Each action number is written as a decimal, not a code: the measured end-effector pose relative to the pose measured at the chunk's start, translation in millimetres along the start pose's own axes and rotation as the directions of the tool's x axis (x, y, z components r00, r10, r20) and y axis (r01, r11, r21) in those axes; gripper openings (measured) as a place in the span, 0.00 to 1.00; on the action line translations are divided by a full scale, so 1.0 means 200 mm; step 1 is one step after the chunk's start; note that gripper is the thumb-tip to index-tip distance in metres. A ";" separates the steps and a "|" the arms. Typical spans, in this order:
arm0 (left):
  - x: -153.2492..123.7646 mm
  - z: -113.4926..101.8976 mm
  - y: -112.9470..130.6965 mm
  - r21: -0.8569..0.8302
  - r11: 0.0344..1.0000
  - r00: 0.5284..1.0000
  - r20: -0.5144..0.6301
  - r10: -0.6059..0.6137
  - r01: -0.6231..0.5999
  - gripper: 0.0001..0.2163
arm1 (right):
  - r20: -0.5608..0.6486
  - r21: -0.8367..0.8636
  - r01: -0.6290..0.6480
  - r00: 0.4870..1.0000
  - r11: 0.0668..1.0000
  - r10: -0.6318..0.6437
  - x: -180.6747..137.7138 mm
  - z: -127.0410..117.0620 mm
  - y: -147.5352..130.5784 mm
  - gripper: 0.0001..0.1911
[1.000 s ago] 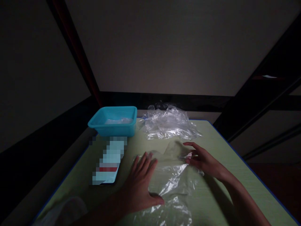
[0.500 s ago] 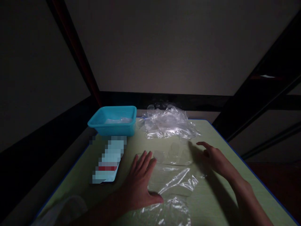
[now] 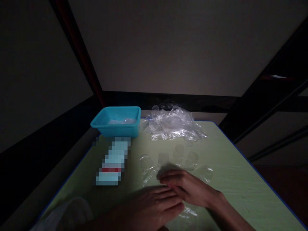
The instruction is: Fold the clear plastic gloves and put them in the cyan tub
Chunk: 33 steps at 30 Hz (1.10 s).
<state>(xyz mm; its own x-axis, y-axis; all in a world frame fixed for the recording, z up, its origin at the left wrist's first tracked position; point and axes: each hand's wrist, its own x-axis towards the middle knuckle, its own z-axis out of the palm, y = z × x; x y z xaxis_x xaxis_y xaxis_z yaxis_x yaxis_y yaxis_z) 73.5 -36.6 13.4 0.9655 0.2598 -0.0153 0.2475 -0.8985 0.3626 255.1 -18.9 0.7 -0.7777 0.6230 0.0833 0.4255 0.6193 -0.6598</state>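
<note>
A clear disposable plastic glove point(image 3: 179, 154) lies spread on the table, its finger parts fanned out away from me. My left hand point(image 3: 156, 203) rests across the cuff half of the glove, fingers stretched out to the right. Over the glove's palm, my right hand point(image 3: 190, 186) points left with its fingers extended, meeting the fingertips of my left hand. Both hands hide the middle of the glove. Behind it sits a crumpled pile of clear plastic gloves point(image 3: 172, 123).
A blue plastic basket point(image 3: 117, 131) with clear plastic inside stands at the back left. In front of it lies a pale blue, pixelated flat object point(image 3: 114, 160). Something whitish and translucent point(image 3: 69, 211) is at the near left of the green table point(image 3: 243, 173).
My right hand has moved left and nearer, from the right of the glove onto it. My left hand has slid nearer and turned its fingers to the right, uncovering the glove's left finger.
</note>
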 end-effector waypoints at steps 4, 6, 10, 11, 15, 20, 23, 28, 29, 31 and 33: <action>0.02 -0.05 0.01 0.026 0.999 0.997 0.071 0.026 -0.028 0.17 | 0.023 -0.042 0.061 0.998 0.997 -0.060 0.03 0.03 0.02 0.19; 0.01 -0.04 0.01 0.013 0.999 0.997 0.067 0.031 -0.032 0.17 | 0.035 -0.094 0.042 0.999 0.995 -0.039 0.03 0.03 0.04 0.20; -0.01 0.02 -0.01 -0.065 0.997 0.999 0.007 0.033 -0.032 0.21 | 0.059 -0.169 0.000 0.998 0.986 0.010 0.05 0.01 0.07 0.22; -0.02 0.04 -0.01 -0.086 0.996 0.999 0.011 0.030 -0.029 0.22 | 0.061 -0.185 -0.005 0.998 0.983 0.017 0.05 0.01 0.07 0.22; -0.03 0.05 -0.03 -0.144 0.990 0.999 0.045 0.016 -0.010 0.23 | 0.058 -0.246 -0.036 0.997 0.968 0.052 0.07 0.01 0.10 0.24; -0.04 0.06 -0.03 -0.202 0.979 0.999 0.007 0.042 -0.040 0.26 | 0.017 -0.340 -0.014 1.000 0.940 0.021 0.07 0.04 0.14 0.26; -0.05 0.09 -0.04 -0.189 0.980 0.998 -0.004 0.058 -0.058 0.26 | 0.022 -0.381 -0.012 1.000 0.925 0.022 0.08 0.04 0.17 0.28; -0.05 0.12 -0.04 -0.189 0.981 0.999 -0.018 0.049 -0.052 0.27 | 0.062 -0.410 -0.018 0.997 0.912 0.047 0.11 0.02 0.21 0.31; -0.05 0.12 -0.04 -0.200 0.979 0.999 -0.013 0.042 -0.044 0.28 | 0.073 -0.417 -0.023 0.996 0.909 0.059 0.12 0.01 0.21 0.32; -0.05 0.12 -0.04 -0.222 0.974 0.999 -0.004 0.032 -0.032 0.28 | 0.087 -0.427 -0.031 0.993 0.904 0.075 0.13 0.00 0.23 0.32; -0.05 0.12 -0.04 -0.238 0.971 1.000 -0.002 0.029 -0.028 0.29 | 0.091 -0.432 -0.034 0.993 0.901 0.080 0.15 -0.02 0.24 0.32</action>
<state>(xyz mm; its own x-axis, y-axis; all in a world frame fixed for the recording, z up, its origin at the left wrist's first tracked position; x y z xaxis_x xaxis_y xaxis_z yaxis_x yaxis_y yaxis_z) 63.0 -40.4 -11.2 0.9721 0.2344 -0.0035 0.1938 -0.7951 0.5746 254.3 30.6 -25.6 -0.7797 0.6249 -0.0382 0.6095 0.7437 -0.2747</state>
